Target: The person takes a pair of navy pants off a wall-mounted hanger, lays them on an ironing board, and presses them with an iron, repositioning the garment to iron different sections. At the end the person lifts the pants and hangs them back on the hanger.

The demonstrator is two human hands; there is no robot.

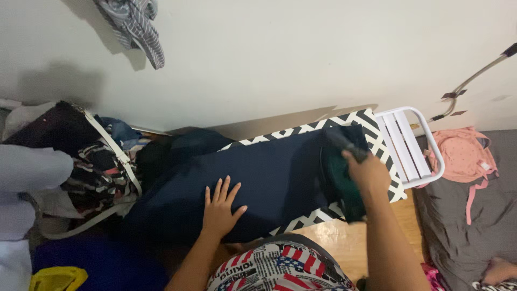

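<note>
Pressing flat, the left hand (219,207) is spread with fingers (230,189) wide on a navy garment (269,178), nothing being held. The right hand (369,172) is closed around the handle of a dark green iron (339,180), which rests on the garment's right end. The garment is laid along an ironing board (377,137) with a black-and-white patterned cover, its left part hanging off the board's end. The cloth is judged soft, light and limp, likely to slide and crease; it is best held down flat by the palm or taken at an edge. The iron is judged rigid and heavier, to be held by the handle only. A white metal rest (412,145) is fitted at the board's right end. A white wall (280,59), a heaped laundry basket (91,167), wooden floor (344,240) and grey bedding (474,215) are noted around.
</note>
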